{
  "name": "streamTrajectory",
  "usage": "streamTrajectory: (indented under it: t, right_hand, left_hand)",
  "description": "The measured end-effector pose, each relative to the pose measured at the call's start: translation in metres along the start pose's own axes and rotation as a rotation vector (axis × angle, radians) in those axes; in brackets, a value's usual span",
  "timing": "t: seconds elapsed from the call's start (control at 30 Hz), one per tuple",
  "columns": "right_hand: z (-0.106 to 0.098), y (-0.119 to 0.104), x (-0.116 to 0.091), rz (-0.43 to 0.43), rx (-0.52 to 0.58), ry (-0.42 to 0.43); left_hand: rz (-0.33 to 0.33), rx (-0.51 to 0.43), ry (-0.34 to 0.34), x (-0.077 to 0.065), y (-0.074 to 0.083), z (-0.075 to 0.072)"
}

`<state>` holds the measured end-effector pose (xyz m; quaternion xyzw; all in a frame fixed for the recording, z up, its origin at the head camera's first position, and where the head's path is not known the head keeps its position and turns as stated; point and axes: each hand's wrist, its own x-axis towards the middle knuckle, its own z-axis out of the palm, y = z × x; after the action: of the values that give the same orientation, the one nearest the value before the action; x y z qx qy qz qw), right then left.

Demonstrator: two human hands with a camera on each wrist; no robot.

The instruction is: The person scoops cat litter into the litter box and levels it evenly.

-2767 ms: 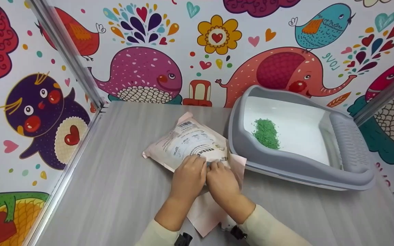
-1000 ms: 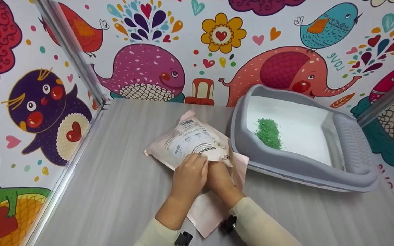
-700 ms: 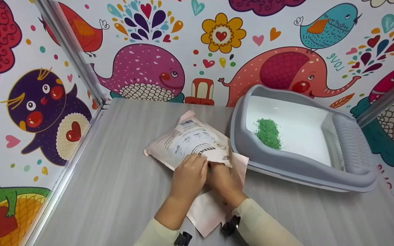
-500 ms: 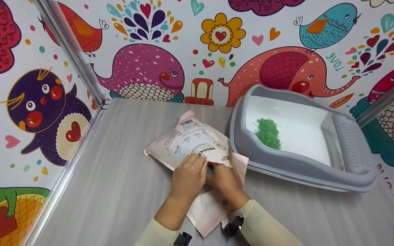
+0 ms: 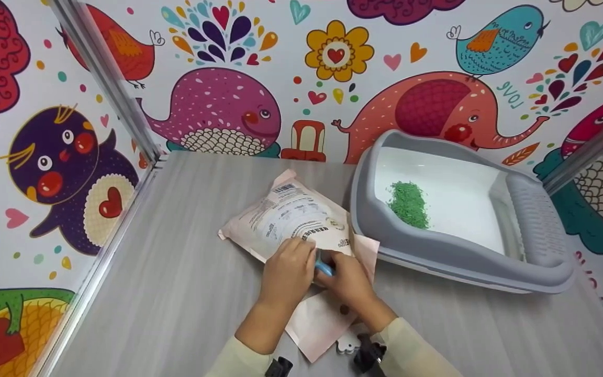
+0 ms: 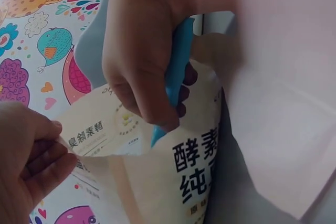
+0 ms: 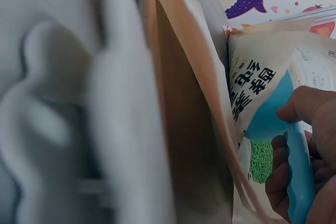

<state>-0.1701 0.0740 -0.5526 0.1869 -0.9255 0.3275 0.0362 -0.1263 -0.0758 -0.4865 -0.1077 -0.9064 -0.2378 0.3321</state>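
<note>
A plump pale-pink bag with printed labels lies on the table, its mouth toward me. My left hand pinches the rim of that mouth between thumb and fingers, holding the upper film up in the left wrist view. Curled round the handle of a blue scoop, my right hand is at the bag's mouth. In the right wrist view the scoop's wide blue head reaches inside the bag, right above green pellets. The thumb presses where handle and head meet.
A grey litter box with a white inside stands right of the bag, close to its edge. A pile of green litter lies in its left part. The bag's pink flap hangs toward me beneath my wrists. A small white scalloped piece shows by my right cuff.
My right hand was deeper in the bag's mouth a second ago. It has drawn back toward me and turned, and the blue handle now shows. The left hand keeps its hold.
</note>
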Motion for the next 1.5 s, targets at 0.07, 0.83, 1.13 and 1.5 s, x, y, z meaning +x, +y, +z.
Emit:
streamTrajectory:
  t: [0.07, 0.83, 1.13, 1.5]
  right_hand:
    - [-0.001, 0.001, -0.004, 0.008, -0.01, 0.014]
    - [-0.034, 0.021, -0.047, -0.025, 0.252, -0.013]
    - [-0.054, 0.042, -0.068, -0.052, 0.259, 0.009]
    - [-0.061, 0.055, -0.084, -0.062, 0.355, 0.064]
  left_hand:
    - [-0.001, -0.001, -0.006, -0.001, 0.0, 0.0]
    - [0.002, 0.003, -0.026, -0.001, 0.0, 0.0]
    - [0.002, -0.007, -0.028, -0.001, -0.001, -0.001]
    - [0.0, -0.006, -0.03, -0.001, 0.0, 0.0]
